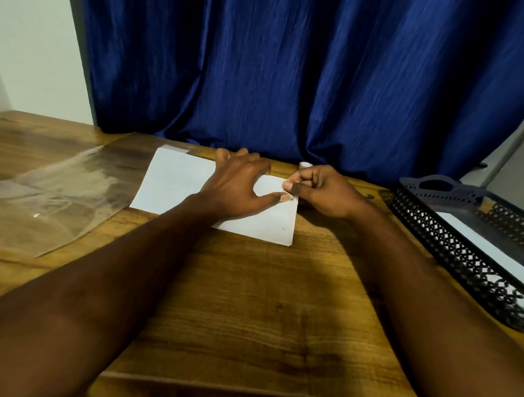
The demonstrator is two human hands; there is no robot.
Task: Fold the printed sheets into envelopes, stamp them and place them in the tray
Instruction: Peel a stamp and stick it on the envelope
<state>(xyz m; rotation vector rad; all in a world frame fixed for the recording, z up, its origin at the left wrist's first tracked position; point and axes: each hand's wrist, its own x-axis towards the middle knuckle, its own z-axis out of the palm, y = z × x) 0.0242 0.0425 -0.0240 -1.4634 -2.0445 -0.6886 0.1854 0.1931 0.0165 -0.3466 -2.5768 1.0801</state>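
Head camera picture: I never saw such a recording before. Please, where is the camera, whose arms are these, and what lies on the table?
No machine: a person works with bare hands. The camera sits on the person's head and looks down, so both arms enter from below. The left hand presses flat on a white folded sheet on the wooden table. The right hand pinches that sheet's right edge; whether it also holds something small, I cannot tell. A clear plastic sleeve lies at the left. A black mesh tray at the right holds white paper. A blue curtain hangs behind.
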